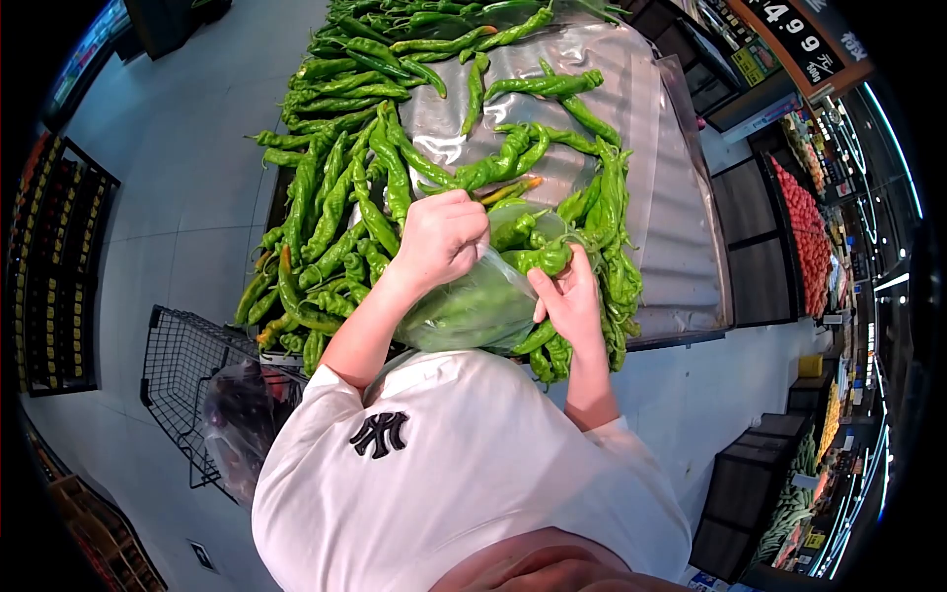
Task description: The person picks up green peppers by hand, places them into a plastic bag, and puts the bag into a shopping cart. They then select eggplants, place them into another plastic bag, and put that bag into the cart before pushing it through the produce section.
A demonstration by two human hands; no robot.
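A clear plastic bag (469,311) with green peppers inside hangs in front of my chest, over the near edge of the display. My left hand (444,235) is closed in a fist on the bag's upper left rim. My right hand (570,291) is at the bag's right side, its thumb and fingers round a green pepper (548,258) at the bag's mouth. Long green peppers (340,197) lie in heaps to the left, at the back and to the right of the bag. One pepper with an orange tip (511,191) lies just beyond my left hand.
Ridged sheeting (681,217) covers the display's right part. A black wire cart (182,380) holding a filled plastic bag (237,429) stands at the lower left. A price sign (797,37) is at the upper right, with produce shelves beyond. Dark racks (64,266) stand far left.
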